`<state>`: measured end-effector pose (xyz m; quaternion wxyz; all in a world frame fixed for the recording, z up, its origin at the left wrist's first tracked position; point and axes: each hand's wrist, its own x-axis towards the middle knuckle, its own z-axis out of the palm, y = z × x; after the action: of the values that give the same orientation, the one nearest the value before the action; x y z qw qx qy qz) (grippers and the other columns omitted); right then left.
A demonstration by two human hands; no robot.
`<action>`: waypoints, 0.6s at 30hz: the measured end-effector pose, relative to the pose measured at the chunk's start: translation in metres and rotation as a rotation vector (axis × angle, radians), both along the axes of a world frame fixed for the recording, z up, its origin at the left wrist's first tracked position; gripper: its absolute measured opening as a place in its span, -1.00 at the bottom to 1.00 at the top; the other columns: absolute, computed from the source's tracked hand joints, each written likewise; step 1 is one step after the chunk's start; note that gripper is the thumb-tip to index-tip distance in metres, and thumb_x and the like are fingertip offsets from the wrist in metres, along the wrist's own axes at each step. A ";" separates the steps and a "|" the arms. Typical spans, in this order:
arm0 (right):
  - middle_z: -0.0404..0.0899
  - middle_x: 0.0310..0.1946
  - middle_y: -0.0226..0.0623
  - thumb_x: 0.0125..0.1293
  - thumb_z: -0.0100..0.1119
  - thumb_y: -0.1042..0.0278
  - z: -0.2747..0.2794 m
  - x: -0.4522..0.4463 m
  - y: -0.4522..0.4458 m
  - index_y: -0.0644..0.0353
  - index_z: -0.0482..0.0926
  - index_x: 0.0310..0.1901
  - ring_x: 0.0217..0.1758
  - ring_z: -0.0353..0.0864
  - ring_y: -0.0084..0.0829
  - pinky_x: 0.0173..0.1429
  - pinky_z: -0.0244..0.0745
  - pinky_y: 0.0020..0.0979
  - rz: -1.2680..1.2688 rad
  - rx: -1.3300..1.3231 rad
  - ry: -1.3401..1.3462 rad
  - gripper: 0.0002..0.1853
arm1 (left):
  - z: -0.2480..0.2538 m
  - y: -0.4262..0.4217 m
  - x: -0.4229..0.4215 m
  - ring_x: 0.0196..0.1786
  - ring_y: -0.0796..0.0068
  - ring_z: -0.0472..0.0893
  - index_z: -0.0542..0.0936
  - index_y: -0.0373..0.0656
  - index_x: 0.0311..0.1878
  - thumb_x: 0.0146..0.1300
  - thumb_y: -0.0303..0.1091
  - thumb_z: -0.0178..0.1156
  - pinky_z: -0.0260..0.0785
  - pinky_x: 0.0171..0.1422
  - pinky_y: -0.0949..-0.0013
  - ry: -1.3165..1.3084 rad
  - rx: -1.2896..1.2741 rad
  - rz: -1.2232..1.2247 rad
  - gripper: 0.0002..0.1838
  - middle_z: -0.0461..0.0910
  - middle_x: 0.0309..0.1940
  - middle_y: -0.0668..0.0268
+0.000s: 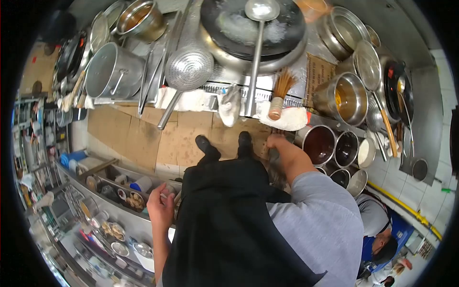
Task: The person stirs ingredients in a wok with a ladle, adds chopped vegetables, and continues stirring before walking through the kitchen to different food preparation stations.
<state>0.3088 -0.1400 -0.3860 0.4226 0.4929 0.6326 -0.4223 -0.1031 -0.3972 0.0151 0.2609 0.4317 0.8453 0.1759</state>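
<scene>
My left hand [161, 205] hangs loosely beside the black apron [215, 215], fingers slightly curled and apart, with nothing seen in them. Nearest to it is a counter with recessed bins [125, 184]. My right hand [276, 142] reaches low at the front of the stove, under the white towel [289, 118] and the bamboo brush [282, 93]; its fingers are partly hidden, and what they touch cannot be made out. Above, a ladle [257, 60] lies across the wok [217, 36], which has whitish liquid or foam in it. A perforated strainer [189, 69] rests to its left.
Right of my right arm stand several pots of sauces, one with dark red liquid [319, 143]. A steel pot [342, 100] and a large pot [114, 71] flank the stove. Cardboard [186, 126] covers the floor. Another person [377, 220] is at the lower right.
</scene>
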 end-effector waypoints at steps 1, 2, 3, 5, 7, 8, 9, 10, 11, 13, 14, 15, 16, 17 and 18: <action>0.39 0.60 0.04 0.46 0.15 0.01 -0.004 -0.005 0.003 0.23 0.62 0.41 0.68 0.32 0.12 0.71 0.16 0.12 0.020 0.006 0.000 -0.38 | 0.000 -0.006 -0.006 -0.42 0.43 0.58 0.68 -0.26 0.24 0.24 -0.54 0.47 0.49 -0.24 0.33 -0.004 0.018 0.002 -0.53 0.74 -0.13 0.14; 0.50 0.51 0.05 0.43 0.15 0.06 -0.012 -0.015 0.006 0.21 0.67 0.35 0.57 0.46 0.09 0.60 0.33 0.09 0.117 -0.005 0.019 -0.43 | 0.003 -0.009 -0.008 -0.40 0.37 0.62 0.69 -0.23 0.24 0.25 -0.52 0.49 0.52 -0.22 0.31 -0.067 -0.013 0.103 -0.54 0.74 -0.14 0.14; 0.61 0.41 0.06 0.41 0.15 0.11 -0.033 -0.027 0.013 0.20 0.73 0.29 0.46 0.61 0.06 0.49 0.50 0.07 0.223 -0.008 0.040 -0.48 | 0.000 -0.012 -0.013 -0.40 0.37 0.62 0.69 -0.23 0.24 0.25 -0.52 0.49 0.52 -0.22 0.31 -0.064 0.010 0.136 -0.54 0.74 -0.14 0.14; 0.69 0.27 0.12 0.33 0.29 0.05 -0.030 -0.066 0.013 0.25 0.75 0.21 0.38 0.67 0.08 0.43 0.57 0.03 -0.225 0.272 0.044 -0.47 | -0.007 -0.025 -0.030 -0.36 0.31 0.66 0.69 -0.21 0.23 0.28 -0.48 0.48 0.55 -0.19 0.28 -0.053 0.093 0.075 -0.56 0.74 -0.13 0.14; 0.68 0.25 0.18 0.29 0.44 -0.09 0.002 -0.121 0.009 0.31 0.67 0.26 0.28 0.71 0.06 0.36 0.58 0.02 -0.458 0.488 0.266 -0.32 | -0.013 -0.035 -0.051 -0.41 0.51 0.60 0.68 -0.22 0.25 0.29 -0.50 0.46 0.52 -0.23 0.37 -0.127 0.117 0.124 -0.56 0.75 -0.14 0.20; 0.68 0.24 0.19 0.27 0.48 -0.11 -0.009 -0.141 0.007 0.30 0.64 0.28 0.20 0.74 0.05 0.31 0.59 0.02 -0.527 0.537 0.407 -0.28 | -0.009 -0.036 -0.062 -0.42 0.44 0.61 0.69 -0.20 0.25 0.29 -0.48 0.46 0.54 -0.22 0.33 -0.090 0.155 0.113 -0.56 0.75 -0.12 0.20; 0.70 0.16 0.03 0.31 0.50 -0.01 -0.067 -0.161 -0.010 0.19 0.56 0.36 0.01 0.74 -0.07 0.16 0.60 0.02 -0.985 0.569 0.669 -0.31 | -0.009 -0.042 -0.077 -0.41 0.37 0.63 0.70 -0.19 0.23 0.29 -0.44 0.48 0.56 -0.22 0.30 -0.074 0.201 0.159 -0.57 0.75 -0.12 0.18; 0.67 0.14 -0.13 0.38 0.46 0.00 -0.058 -0.179 -0.008 0.14 0.48 0.42 0.02 0.71 -0.14 0.15 0.61 -0.01 -1.140 0.341 0.591 -0.32 | -0.006 -0.048 -0.094 -0.38 0.34 0.65 0.70 -0.19 0.23 0.30 -0.40 0.48 0.58 -0.21 0.27 -0.041 0.219 0.177 -0.57 0.75 -0.12 0.17; 0.65 0.13 -0.28 0.46 0.41 0.01 -0.033 -0.203 -0.005 0.09 0.40 0.48 0.03 0.68 -0.21 0.14 0.62 -0.04 -1.273 0.110 0.486 -0.32 | -0.004 -0.058 -0.112 -0.28 0.23 0.72 0.70 -0.15 0.23 0.32 -0.35 0.47 0.63 -0.11 0.20 -0.137 0.216 0.269 -0.59 0.75 -0.08 0.15; 0.54 0.29 -0.24 0.45 0.38 -0.06 -0.009 -0.241 -0.008 0.10 0.40 0.48 0.26 0.57 -0.18 0.26 0.61 0.02 -1.595 0.177 0.418 -0.29 | -0.019 -0.087 -0.156 -0.30 0.23 0.72 0.70 -0.16 0.23 0.33 -0.35 0.45 0.62 -0.09 0.21 -0.091 0.286 0.312 -0.59 0.75 -0.05 0.15; 0.50 0.35 -0.21 0.41 0.41 -0.11 -0.027 -0.238 -0.008 0.13 0.40 0.47 0.34 0.52 -0.19 0.27 0.59 0.07 -1.712 0.209 0.508 -0.25 | -0.021 -0.101 -0.177 -0.31 0.22 0.72 0.69 -0.17 0.23 0.34 -0.35 0.45 0.62 -0.10 0.22 -0.079 0.319 0.356 -0.59 0.75 -0.05 0.15; 0.53 0.30 -0.21 0.41 0.40 -0.08 -0.028 -0.240 -0.007 0.12 0.44 0.41 0.30 0.55 -0.18 0.24 0.60 0.07 -1.707 0.215 0.504 -0.32 | -0.021 -0.117 -0.195 -0.32 0.22 0.72 0.69 -0.19 0.23 0.34 -0.35 0.45 0.61 -0.10 0.22 -0.076 0.345 0.393 -0.59 0.75 -0.04 0.15; 0.56 0.26 -0.21 0.41 0.38 -0.04 -0.020 -0.249 -0.005 0.12 0.48 0.35 0.25 0.58 -0.17 0.21 0.60 0.06 -1.627 0.201 0.445 -0.38 | -0.017 -0.135 -0.219 -0.35 0.23 0.71 0.69 -0.20 0.22 0.33 -0.35 0.45 0.60 -0.12 0.22 -0.048 0.375 0.421 -0.59 0.75 -0.05 0.17; 0.59 0.22 -0.22 0.41 0.37 -0.01 -0.015 -0.261 -0.005 0.11 0.53 0.30 0.20 0.61 -0.16 0.18 0.61 0.05 -1.520 0.173 0.385 -0.45 | -0.015 -0.152 -0.237 -0.35 0.23 0.71 0.69 -0.20 0.22 0.33 -0.35 0.45 0.60 -0.12 0.22 -0.030 0.388 0.450 -0.59 0.75 -0.05 0.17; 0.62 0.17 -0.22 0.41 0.36 0.02 -0.012 -0.280 -0.006 0.11 0.57 0.24 0.15 0.64 -0.15 0.14 0.62 0.04 -1.398 0.144 0.328 -0.51 | -0.015 -0.168 -0.255 -0.36 0.25 0.70 0.69 -0.20 0.21 0.33 -0.36 0.45 0.59 -0.14 0.22 -0.008 0.394 0.501 -0.60 0.75 -0.05 0.18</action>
<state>0.0286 -0.1464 -0.3981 -0.0802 0.7394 0.2508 -0.6197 -0.3581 -0.5650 0.0005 0.1240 0.2518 0.8740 0.3966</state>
